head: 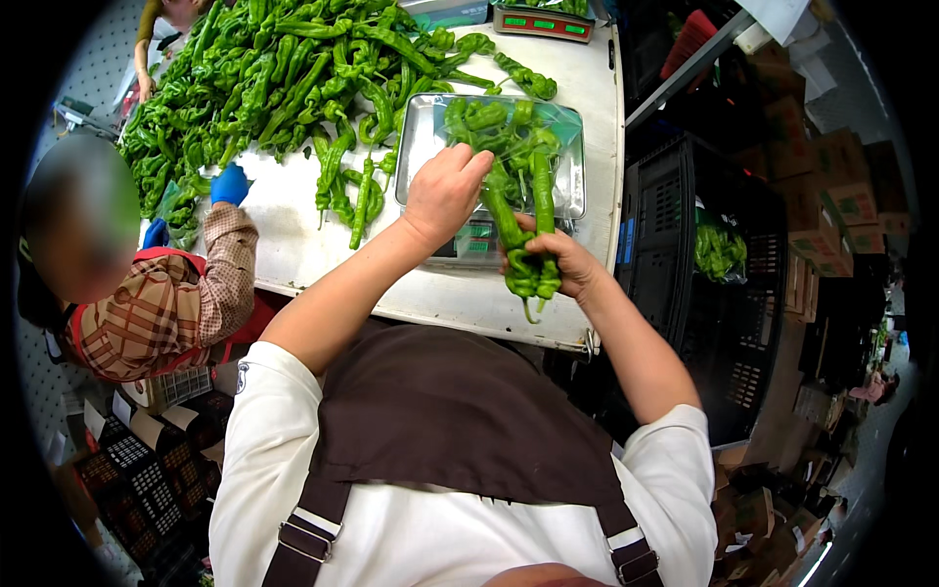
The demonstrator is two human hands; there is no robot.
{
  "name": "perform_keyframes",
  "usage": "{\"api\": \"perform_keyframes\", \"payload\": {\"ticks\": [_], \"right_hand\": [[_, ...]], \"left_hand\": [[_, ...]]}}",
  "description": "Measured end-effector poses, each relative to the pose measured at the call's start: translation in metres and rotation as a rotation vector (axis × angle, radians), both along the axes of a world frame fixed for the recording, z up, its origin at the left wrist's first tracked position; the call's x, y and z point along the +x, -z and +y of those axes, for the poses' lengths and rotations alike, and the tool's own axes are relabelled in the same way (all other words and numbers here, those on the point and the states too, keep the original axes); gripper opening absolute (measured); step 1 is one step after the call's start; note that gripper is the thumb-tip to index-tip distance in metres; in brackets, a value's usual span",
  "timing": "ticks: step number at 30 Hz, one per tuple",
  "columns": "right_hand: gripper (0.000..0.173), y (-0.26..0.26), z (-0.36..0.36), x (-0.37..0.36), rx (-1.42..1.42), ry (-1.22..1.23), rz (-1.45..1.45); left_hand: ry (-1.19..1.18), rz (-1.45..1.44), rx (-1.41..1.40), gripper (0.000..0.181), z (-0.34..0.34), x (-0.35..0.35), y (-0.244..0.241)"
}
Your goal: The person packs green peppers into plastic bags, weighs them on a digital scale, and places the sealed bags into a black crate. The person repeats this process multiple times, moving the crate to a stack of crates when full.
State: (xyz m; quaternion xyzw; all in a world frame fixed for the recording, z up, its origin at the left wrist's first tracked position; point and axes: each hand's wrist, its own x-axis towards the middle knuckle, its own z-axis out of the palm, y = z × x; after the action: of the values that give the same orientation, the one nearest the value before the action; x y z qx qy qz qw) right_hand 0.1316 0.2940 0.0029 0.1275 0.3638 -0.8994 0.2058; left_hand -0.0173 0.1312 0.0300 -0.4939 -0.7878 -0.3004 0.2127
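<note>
My right hand (561, 257) is closed around several long green peppers (543, 192), whose stems hang down towards me. Their far ends reach the mouth of a clear plastic bag (565, 128). With its fingers pinched at the bag's near edge, my left hand (447, 187) is on the left side. More green peppers (480, 117) lie inside the bag, which rests on a metal tray (417, 121). Under the tray is a digital scale (473, 238) with a lit display, partly hidden by my hands. A large heap of green peppers (293, 66) covers the far left of the white table (293, 257).
A co-worker in blue gloves (231, 185) handles peppers at the left; another person's arm (143, 66) shows beyond. A second scale (543, 23) stands at the table's far edge. Black plastic crates (660, 213) stand at the right, one with bagged peppers (719, 246). Cardboard boxes (843, 183) are stacked farther right.
</note>
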Motion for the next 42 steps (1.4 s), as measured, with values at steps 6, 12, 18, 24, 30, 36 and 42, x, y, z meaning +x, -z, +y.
{"api": "perform_keyframes", "payload": {"ticks": [6, 12, 18, 24, 30, 36, 42], "right_hand": [[0.060, 0.020, -0.012, -0.034, -0.070, 0.173, 0.046], [0.055, 0.019, -0.051, -0.043, 0.212, 0.132, 0.054], [0.049, 0.026, -0.001, -0.076, 0.094, 0.265, 0.046], [0.041, 0.036, 0.028, -0.112, -0.126, 0.401, -0.065], [0.049, 0.015, 0.013, -0.105, -0.305, 0.607, 0.118], [0.032, 0.007, -0.036, -0.037, 0.145, 0.690, 0.062], [0.049, 0.023, -0.018, -0.067, 0.464, 0.609, 0.307]], "left_hand": [[0.045, 0.009, 0.042, 0.017, -0.001, 0.005, -0.003], [0.023, 0.035, 0.071, 0.018, 0.006, 0.004, -0.006], [0.105, 0.028, 0.104, 0.018, 0.006, 0.014, -0.002], [0.129, 0.047, 0.096, 0.020, 0.009, 0.013, 0.005], [0.081, -0.028, 0.098, 0.023, 0.009, 0.015, 0.006], [0.068, -0.154, 0.102, 0.028, 0.010, 0.015, 0.007], [0.081, -0.144, 0.128, 0.026, 0.013, 0.019, 0.003]]}}
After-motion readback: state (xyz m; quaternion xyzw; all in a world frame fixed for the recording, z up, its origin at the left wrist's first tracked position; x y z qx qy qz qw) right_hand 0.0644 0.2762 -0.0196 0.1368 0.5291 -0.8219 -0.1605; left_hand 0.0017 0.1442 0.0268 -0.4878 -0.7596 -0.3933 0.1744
